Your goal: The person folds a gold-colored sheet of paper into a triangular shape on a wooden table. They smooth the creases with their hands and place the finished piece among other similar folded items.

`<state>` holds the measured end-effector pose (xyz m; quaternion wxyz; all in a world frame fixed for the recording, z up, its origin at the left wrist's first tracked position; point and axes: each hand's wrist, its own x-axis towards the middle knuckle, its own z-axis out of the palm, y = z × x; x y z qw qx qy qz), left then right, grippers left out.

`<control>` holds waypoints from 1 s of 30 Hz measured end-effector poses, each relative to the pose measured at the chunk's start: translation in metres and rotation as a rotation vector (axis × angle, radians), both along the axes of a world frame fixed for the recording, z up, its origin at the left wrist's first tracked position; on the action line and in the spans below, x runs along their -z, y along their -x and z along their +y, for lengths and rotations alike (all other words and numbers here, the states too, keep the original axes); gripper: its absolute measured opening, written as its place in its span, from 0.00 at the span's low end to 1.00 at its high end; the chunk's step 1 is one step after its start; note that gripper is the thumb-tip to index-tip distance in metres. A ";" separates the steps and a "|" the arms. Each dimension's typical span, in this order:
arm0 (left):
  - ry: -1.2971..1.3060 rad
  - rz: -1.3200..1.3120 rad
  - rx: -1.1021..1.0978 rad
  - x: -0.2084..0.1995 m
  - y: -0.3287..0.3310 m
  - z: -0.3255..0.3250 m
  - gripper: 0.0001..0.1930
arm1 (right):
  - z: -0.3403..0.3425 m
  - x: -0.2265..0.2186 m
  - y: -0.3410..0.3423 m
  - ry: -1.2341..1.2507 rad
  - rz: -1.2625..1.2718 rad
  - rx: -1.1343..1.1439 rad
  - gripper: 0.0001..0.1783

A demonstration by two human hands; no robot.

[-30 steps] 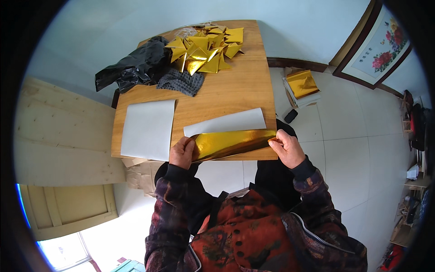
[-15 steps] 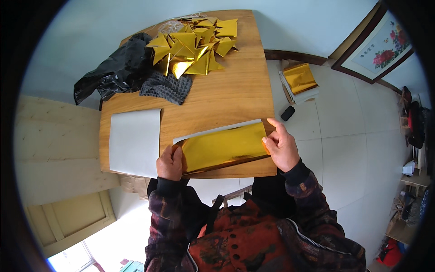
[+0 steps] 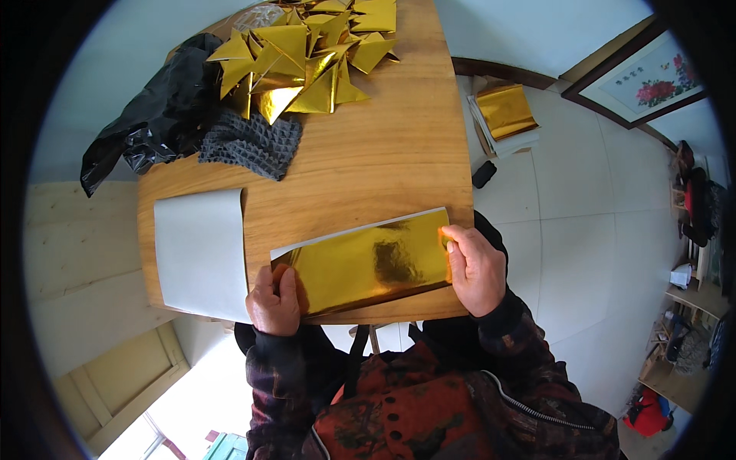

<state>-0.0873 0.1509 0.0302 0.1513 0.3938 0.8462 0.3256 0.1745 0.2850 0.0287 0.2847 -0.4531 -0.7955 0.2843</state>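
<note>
A sheet of gold foil paper (image 3: pixel 353 261), folded lengthwise with its gold side out, lies at the near edge of the wooden table (image 3: pixel 376 153). A thin strip of its pale inner side shows along the far edge. My left hand (image 3: pixel 274 301) grips the left end, thumb on top and fingers partly hidden below. At the right end my right hand (image 3: pixel 475 268) pinches the paper between thumb and fingers. Left of it a pale grey sheet stack (image 3: pixel 199 253) lies flat, close to my left hand.
Several folded gold paper shapes (image 3: pixel 295 61) are heaped at the table's far side. Beside them sit a black plastic bag (image 3: pixel 157 107) and a dark grey textured cloth (image 3: pixel 253 142). On the tiled floor at right lie a gold paper stack (image 3: pixel 504 111) and a small black object (image 3: pixel 484 174).
The right hand's raised index finger has come down onto the paper's right end. The far pale strip looks narrower. The view has shifted, with the table appearing larger.
</note>
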 end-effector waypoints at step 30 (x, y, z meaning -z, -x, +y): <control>0.026 -0.014 -0.007 -0.003 0.000 0.005 0.07 | 0.004 0.004 0.000 0.009 -0.041 0.015 0.19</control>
